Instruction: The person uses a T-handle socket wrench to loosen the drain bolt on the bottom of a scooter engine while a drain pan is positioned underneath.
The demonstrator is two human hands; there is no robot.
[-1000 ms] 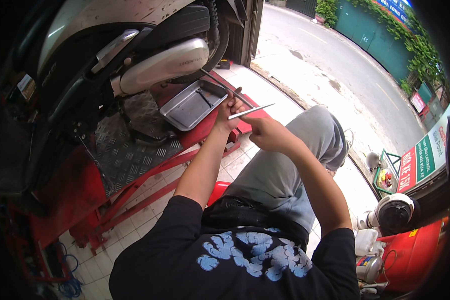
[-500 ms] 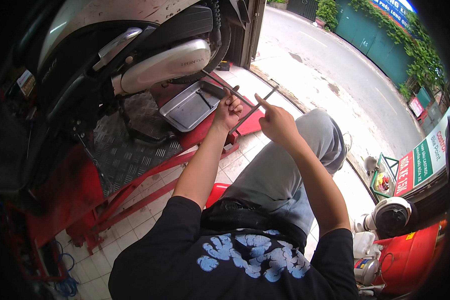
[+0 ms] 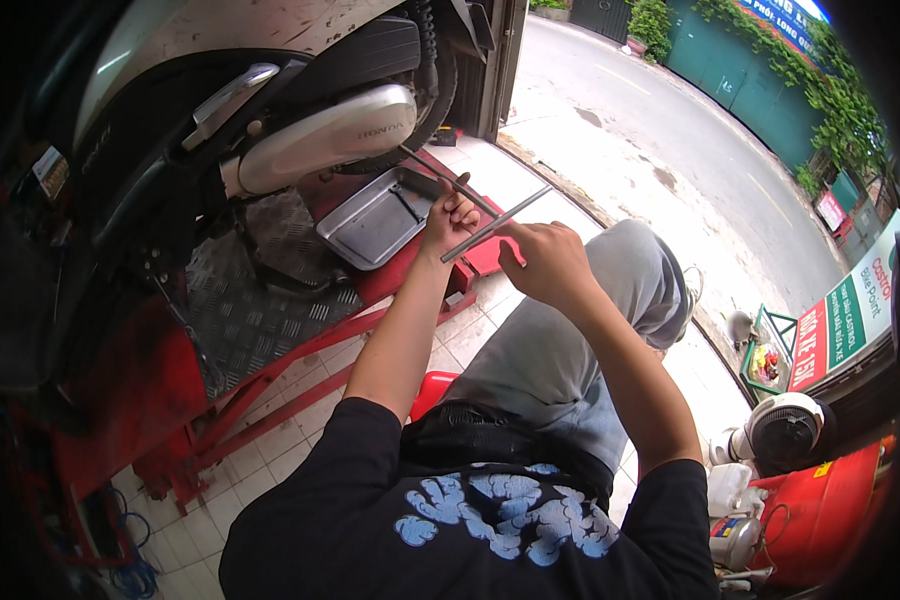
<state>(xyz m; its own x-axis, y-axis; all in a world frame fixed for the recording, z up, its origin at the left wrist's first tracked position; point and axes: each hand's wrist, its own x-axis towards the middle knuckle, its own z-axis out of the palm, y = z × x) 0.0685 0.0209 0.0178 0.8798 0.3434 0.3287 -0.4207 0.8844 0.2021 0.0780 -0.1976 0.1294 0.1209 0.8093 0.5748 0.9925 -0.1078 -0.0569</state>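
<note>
A T-handle wrench [image 3: 535, 200] reaches from the scooter's silver side cover [image 3: 320, 135], near the rear wheel, toward me. Its socket end is too small to make out there. My left hand [image 3: 450, 218] is loosely curled around the shaft, thumb and fingers on either side. At the crossbar, my right hand [image 3: 550, 258] has bent fingers touching or nearly touching the bar, with a gap between thumb and fingers; it does not grip. Below the shaft, a metal tray [image 3: 360, 255] rests on the red lift, with a dark thin piece [image 3: 410, 200] inside.
The scooter stands on a red lift [image 3: 300, 400] with a chequered metal plate [image 3: 290, 320]. A red stool [image 3: 432, 392] shows under me. At right are a fan [image 3: 782, 435], a red tank [image 3: 820, 510] and a signboard [image 3: 860, 310]. A road [image 3: 670, 130] lies beyond the doorway.
The crossbar has turned, its near end swinging left toward my left wrist. My right hand has moved slightly left and down, its pointing index finger now bent. My left hand stays at the shaft.
</note>
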